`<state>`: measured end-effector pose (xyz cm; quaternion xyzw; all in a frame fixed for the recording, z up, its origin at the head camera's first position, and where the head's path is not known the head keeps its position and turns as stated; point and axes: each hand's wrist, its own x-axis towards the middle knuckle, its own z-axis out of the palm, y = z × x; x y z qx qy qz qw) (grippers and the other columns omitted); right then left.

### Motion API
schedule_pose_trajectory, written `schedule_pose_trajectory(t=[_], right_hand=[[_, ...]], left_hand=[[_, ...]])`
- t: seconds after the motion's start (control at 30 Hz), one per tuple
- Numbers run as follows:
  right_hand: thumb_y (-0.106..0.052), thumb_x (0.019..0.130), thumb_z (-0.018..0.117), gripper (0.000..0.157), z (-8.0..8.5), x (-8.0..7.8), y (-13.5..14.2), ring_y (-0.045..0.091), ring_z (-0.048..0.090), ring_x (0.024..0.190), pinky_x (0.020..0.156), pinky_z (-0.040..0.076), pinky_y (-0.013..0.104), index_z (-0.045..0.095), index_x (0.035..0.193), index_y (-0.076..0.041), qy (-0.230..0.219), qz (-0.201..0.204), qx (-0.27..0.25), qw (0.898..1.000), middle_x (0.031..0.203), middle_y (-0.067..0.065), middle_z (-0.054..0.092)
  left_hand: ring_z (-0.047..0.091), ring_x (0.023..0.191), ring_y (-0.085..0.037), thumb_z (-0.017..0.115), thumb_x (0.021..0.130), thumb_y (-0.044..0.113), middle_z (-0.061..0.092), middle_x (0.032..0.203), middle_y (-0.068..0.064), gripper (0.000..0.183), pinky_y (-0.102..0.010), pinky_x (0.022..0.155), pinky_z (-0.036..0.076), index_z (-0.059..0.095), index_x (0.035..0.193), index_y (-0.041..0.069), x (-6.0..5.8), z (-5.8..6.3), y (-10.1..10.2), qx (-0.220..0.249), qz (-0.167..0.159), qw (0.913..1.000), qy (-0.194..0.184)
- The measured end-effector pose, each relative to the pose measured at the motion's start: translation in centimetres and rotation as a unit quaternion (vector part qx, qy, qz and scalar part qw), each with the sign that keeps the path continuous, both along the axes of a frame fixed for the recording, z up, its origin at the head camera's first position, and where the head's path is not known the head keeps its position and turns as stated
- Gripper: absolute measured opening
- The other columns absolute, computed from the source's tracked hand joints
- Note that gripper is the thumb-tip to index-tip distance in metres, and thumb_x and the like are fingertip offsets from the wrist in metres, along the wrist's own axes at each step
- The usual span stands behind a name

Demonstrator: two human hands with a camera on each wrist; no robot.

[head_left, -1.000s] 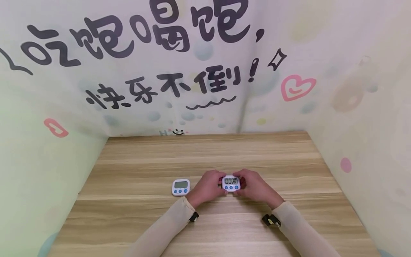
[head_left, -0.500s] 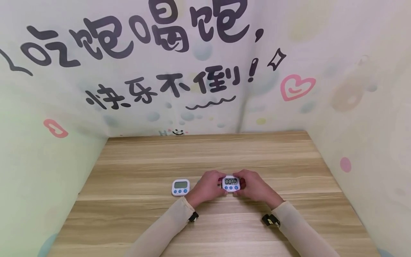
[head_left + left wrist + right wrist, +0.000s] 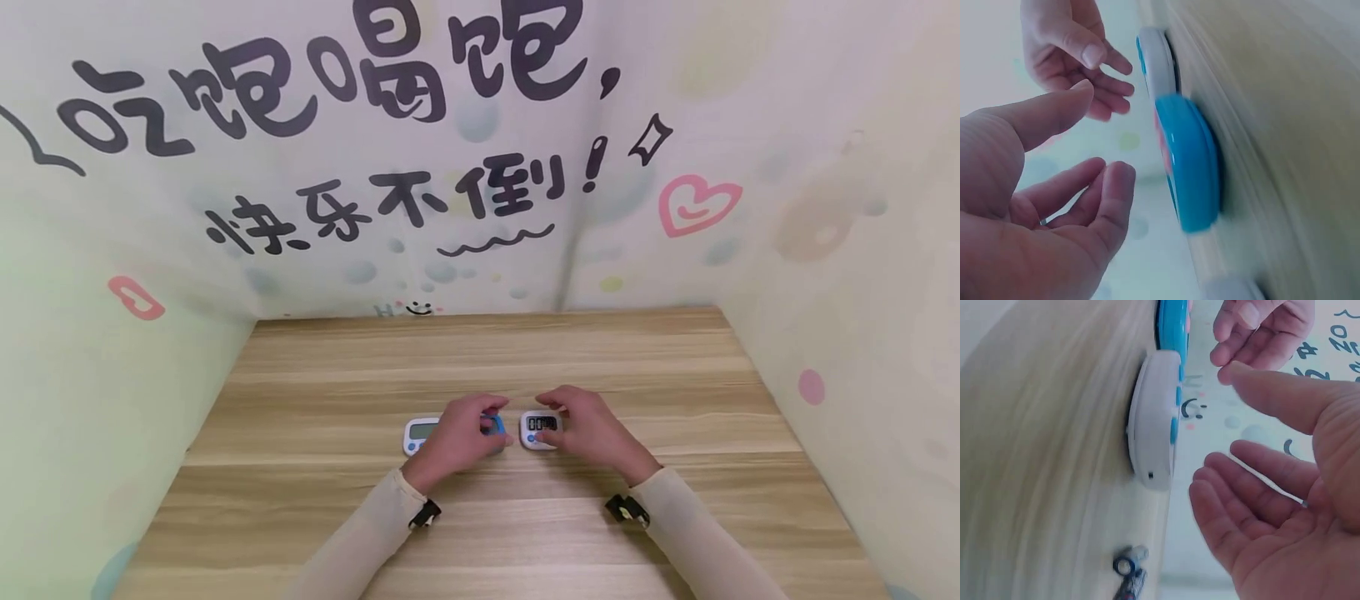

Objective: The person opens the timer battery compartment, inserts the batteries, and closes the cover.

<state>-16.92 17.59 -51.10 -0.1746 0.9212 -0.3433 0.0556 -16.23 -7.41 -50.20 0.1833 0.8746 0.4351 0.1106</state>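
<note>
Three small digital timers lie in a row on the wooden table. My right hand [image 3: 596,432] hovers at the right-hand white timer [image 3: 533,423], whose display shows zeros. Thumb and fingers are spread apart, and the right wrist view shows them clear of that timer's casing [image 3: 1159,425]. Over the blue timer [image 3: 1192,165] my left hand [image 3: 456,435] is loosely curved, with nothing between thumb and fingers. It hides most of the blue timer in the head view. The left white timer [image 3: 422,431] has a blank display and is partly covered by the left hand.
Small cylindrical items [image 3: 1127,565] lie on the table right of the right-hand timer, hidden by the right hand in the head view. The table [image 3: 480,358] meets a back wall [image 3: 315,283] with large lettering, and walls flank both sides.
Both hands have let go of the right-hand white timer. The left hand has moved left over the blue timer, and the right hand has lifted and opened its fingers.
</note>
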Motion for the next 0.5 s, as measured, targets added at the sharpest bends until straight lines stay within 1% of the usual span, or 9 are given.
schedule_pose_trajectory(t=[0.1,0.23,0.33,0.43,0.5], right_hand=[[-0.027,0.086,0.090,0.051,-0.1,0.0,-0.6,0.024,0.071,0.108,0.093,0.062,0.044,0.072,0.130,-0.008,0.010,0.021,-0.025,0.999,0.123,0.007,0.075],[-0.027,0.090,0.086,0.046,-0.2,0.0,-1.8,0.023,0.072,0.110,0.094,0.062,0.044,0.072,0.130,-0.008,0.015,0.042,-0.044,0.998,0.125,0.008,0.076],[-0.028,0.092,0.085,0.046,-0.1,-0.1,-2.8,0.024,0.072,0.112,0.096,0.062,0.045,0.072,0.131,-0.008,0.021,0.057,-0.047,0.997,0.127,0.009,0.075],[-0.027,0.092,0.085,0.046,-0.2,-0.2,-3.7,0.026,0.072,0.113,0.095,0.062,0.046,0.072,0.131,-0.007,0.035,0.074,-0.040,0.996,0.126,0.008,0.075],[-0.026,0.091,0.086,0.046,-0.3,-0.4,-4.3,0.027,0.072,0.113,0.096,0.062,0.046,0.072,0.130,-0.006,0.048,0.084,-0.029,0.995,0.125,0.007,0.076]], left_hand=[[0.070,0.118,-0.029,0.085,0.092,0.020,0.069,0.137,-0.014,0.056,-0.046,0.101,0.060,0.065,0.142,0.005,0.2,0.1,-1.2,0.011,0.007,0.9999,0.004],[0.069,0.119,-0.027,0.085,0.092,0.024,0.069,0.137,-0.010,0.056,-0.046,0.101,0.060,0.066,0.141,0.007,0.8,-0.1,-2.5,-0.006,0.021,0.9993,0.029],[0.068,0.119,-0.024,0.085,0.091,0.024,0.070,0.134,-0.009,0.054,-0.045,0.101,0.060,0.068,0.140,0.008,1.3,-0.4,-3.1,-0.020,0.029,0.9982,0.049],[0.067,0.121,-0.024,0.085,0.091,0.024,0.070,0.134,-0.008,0.052,-0.046,0.102,0.058,0.069,0.138,0.008,1.6,-0.6,-3.5,-0.032,0.032,0.9975,0.055],[0.066,0.122,-0.027,0.086,0.091,0.023,0.069,0.134,-0.011,0.052,-0.048,0.104,0.057,0.069,0.136,0.006,1.7,-0.6,-3.6,-0.039,0.033,0.9972,0.054]])
